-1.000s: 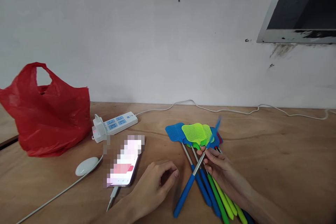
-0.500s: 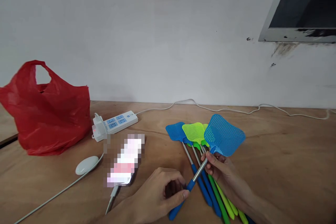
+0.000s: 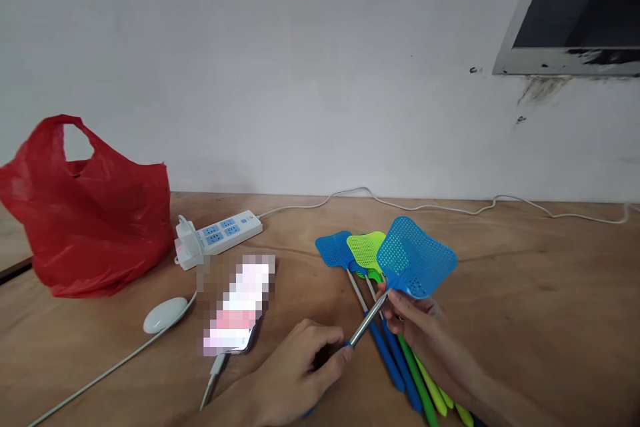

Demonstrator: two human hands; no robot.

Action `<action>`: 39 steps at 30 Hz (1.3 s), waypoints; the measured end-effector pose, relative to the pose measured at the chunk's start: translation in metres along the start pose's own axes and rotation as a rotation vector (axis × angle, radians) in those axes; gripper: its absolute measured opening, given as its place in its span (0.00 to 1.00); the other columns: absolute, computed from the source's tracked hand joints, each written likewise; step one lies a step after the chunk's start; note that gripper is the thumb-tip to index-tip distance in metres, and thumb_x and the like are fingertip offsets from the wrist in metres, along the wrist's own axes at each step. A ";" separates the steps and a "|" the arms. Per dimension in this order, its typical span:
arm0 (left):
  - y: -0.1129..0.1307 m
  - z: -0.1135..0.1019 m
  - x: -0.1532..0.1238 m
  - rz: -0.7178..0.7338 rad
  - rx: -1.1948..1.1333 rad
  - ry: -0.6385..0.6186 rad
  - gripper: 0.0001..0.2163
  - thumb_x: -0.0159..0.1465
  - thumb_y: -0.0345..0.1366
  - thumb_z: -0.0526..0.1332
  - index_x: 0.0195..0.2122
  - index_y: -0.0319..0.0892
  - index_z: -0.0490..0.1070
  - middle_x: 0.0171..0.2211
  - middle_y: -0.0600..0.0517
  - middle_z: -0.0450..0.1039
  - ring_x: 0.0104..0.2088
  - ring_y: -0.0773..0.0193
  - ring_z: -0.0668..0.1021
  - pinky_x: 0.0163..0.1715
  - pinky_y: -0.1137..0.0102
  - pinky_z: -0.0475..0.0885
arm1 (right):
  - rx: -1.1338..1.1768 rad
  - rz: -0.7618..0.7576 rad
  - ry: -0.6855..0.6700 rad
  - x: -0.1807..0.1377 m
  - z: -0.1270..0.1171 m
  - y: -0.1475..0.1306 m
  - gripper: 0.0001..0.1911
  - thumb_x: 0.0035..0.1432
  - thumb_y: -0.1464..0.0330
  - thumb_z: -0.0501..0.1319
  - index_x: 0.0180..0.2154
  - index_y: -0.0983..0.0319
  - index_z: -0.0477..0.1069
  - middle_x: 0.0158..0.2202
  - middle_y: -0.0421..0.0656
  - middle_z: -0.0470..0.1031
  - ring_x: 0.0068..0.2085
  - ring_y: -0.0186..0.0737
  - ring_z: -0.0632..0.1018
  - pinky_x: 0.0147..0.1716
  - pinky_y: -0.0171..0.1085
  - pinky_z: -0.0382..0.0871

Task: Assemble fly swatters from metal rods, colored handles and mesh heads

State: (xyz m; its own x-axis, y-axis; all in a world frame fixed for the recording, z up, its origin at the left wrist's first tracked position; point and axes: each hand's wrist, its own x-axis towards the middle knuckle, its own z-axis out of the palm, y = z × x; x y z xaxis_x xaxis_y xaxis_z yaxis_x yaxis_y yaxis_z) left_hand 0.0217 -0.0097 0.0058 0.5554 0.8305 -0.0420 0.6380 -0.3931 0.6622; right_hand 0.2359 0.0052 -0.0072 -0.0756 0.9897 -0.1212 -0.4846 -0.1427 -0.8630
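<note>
A blue fly swatter [image 3: 420,259] with a perforated head and a silver metal shaft is held up between both hands. My left hand [image 3: 305,367] is closed around its handle, which it mostly hides; a bit of blue shows below the fingers. My right hand [image 3: 425,327] pinches the neck, just under the head. Behind and beneath lie several more swatters on the table, among them a blue one [image 3: 334,249] and a yellow-green one [image 3: 366,248]. Their blue, green and yellow-green handles fan toward me, partly covered by my right hand.
On the left stands a red plastic bag [image 3: 95,213]. Beside it are a white power strip [image 3: 233,230] with a plugged-in charger, a white oval object [image 3: 166,315] on a cable, and a phone [image 3: 240,307] with a blurred screen. A white cord [image 3: 425,207] runs along the wall.
The held swatter has shifted slightly left, its head now covering more of the yellow-green ones. My left hand has closed further over the blue handle, and my right hand has moved left with the neck.
</note>
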 end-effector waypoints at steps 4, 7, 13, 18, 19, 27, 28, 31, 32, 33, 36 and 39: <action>-0.001 0.001 0.001 -0.010 -0.074 0.018 0.19 0.72 0.49 0.48 0.27 0.44 0.59 0.25 0.57 0.63 0.30 0.64 0.68 0.32 0.71 0.62 | -0.098 0.005 -0.037 -0.004 -0.002 0.005 0.14 0.44 0.59 0.76 0.31 0.60 0.81 0.26 0.39 0.74 0.28 0.33 0.70 0.27 0.33 0.67; -0.002 0.001 0.002 -0.006 -0.161 0.004 0.19 0.73 0.49 0.45 0.29 0.44 0.60 0.26 0.57 0.64 0.30 0.65 0.68 0.34 0.71 0.63 | -0.105 -0.004 -0.089 -0.005 -0.002 0.007 0.16 0.51 0.56 0.72 0.35 0.61 0.80 0.28 0.41 0.75 0.28 0.35 0.72 0.26 0.33 0.67; -0.003 0.000 0.003 -0.015 -0.156 -0.012 0.21 0.74 0.49 0.42 0.28 0.44 0.60 0.26 0.56 0.66 0.31 0.64 0.69 0.35 0.70 0.63 | -0.100 -0.062 -0.094 -0.002 -0.004 0.011 0.17 0.55 0.55 0.68 0.38 0.62 0.79 0.28 0.43 0.76 0.27 0.36 0.73 0.24 0.34 0.67; -0.002 -0.001 0.003 -0.028 -0.242 -0.021 0.24 0.73 0.53 0.40 0.25 0.44 0.58 0.24 0.56 0.62 0.27 0.65 0.67 0.33 0.71 0.63 | -0.088 -0.071 -0.081 0.000 -0.002 0.008 0.14 0.53 0.57 0.71 0.34 0.62 0.79 0.29 0.42 0.76 0.28 0.35 0.73 0.24 0.33 0.67; -0.001 -0.002 0.003 -0.036 -0.271 -0.025 0.25 0.72 0.54 0.41 0.25 0.44 0.58 0.23 0.57 0.61 0.27 0.65 0.67 0.32 0.71 0.63 | -0.088 -0.077 -0.059 0.001 -0.002 0.008 0.14 0.52 0.58 0.72 0.32 0.62 0.78 0.28 0.42 0.76 0.27 0.35 0.73 0.24 0.33 0.67; -0.002 -0.007 0.003 -0.150 -0.516 -0.123 0.27 0.67 0.62 0.43 0.24 0.44 0.58 0.17 0.59 0.57 0.21 0.68 0.61 0.26 0.72 0.60 | 0.016 -0.103 0.214 0.005 -0.004 0.000 0.21 0.39 0.58 0.77 0.21 0.61 0.69 0.19 0.36 0.71 0.20 0.32 0.69 0.18 0.31 0.65; -0.003 -0.007 0.004 -0.154 -0.541 -0.134 0.27 0.67 0.62 0.44 0.24 0.44 0.59 0.17 0.59 0.57 0.20 0.68 0.60 0.26 0.72 0.60 | 0.021 -0.103 0.233 0.005 -0.003 0.000 0.22 0.37 0.58 0.78 0.19 0.60 0.67 0.18 0.36 0.69 0.20 0.32 0.68 0.17 0.31 0.64; -0.002 -0.007 0.006 -0.160 -0.609 -0.151 0.27 0.66 0.63 0.45 0.25 0.44 0.60 0.15 0.60 0.57 0.18 0.69 0.59 0.25 0.72 0.59 | 0.045 -0.107 0.267 0.004 0.000 -0.004 0.24 0.35 0.57 0.78 0.18 0.60 0.65 0.16 0.34 0.66 0.18 0.29 0.65 0.15 0.29 0.61; -0.002 -0.007 0.006 -0.165 -0.629 -0.152 0.27 0.66 0.63 0.46 0.25 0.44 0.60 0.16 0.60 0.57 0.18 0.69 0.59 0.24 0.72 0.58 | 0.056 -0.113 0.277 0.004 0.000 -0.005 0.25 0.35 0.57 0.78 0.18 0.60 0.64 0.15 0.34 0.65 0.17 0.29 0.64 0.15 0.29 0.60; -0.002 -0.007 0.007 -0.172 -0.646 -0.156 0.27 0.66 0.63 0.46 0.25 0.44 0.60 0.16 0.60 0.57 0.18 0.69 0.58 0.24 0.72 0.58 | 0.072 -0.126 0.292 0.004 0.000 -0.007 0.25 0.36 0.57 0.78 0.18 0.60 0.64 0.15 0.34 0.64 0.17 0.28 0.63 0.14 0.28 0.59; -0.004 -0.004 0.007 -0.184 -0.663 -0.183 0.27 0.66 0.63 0.46 0.25 0.44 0.60 0.16 0.60 0.57 0.18 0.70 0.58 0.23 0.72 0.57 | 0.156 -0.212 0.367 0.009 -0.006 -0.015 0.25 0.37 0.59 0.78 0.18 0.60 0.63 0.15 0.32 0.62 0.17 0.27 0.61 0.13 0.26 0.57; -0.007 0.000 0.006 -0.167 -0.658 -0.195 0.27 0.66 0.63 0.46 0.24 0.43 0.60 0.15 0.60 0.57 0.18 0.70 0.59 0.23 0.72 0.57 | 0.181 -0.270 0.392 0.015 -0.014 -0.022 0.24 0.40 0.59 0.77 0.18 0.60 0.62 0.15 0.32 0.61 0.16 0.26 0.60 0.13 0.26 0.58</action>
State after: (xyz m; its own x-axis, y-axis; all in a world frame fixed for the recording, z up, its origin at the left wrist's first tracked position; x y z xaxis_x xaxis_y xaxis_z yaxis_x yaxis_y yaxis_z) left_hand 0.0205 -0.0024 0.0010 0.6032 0.7488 -0.2747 0.3016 0.1046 0.9477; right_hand 0.2578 0.0234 0.0030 0.3894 0.9144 -0.1103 -0.5872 0.1542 -0.7946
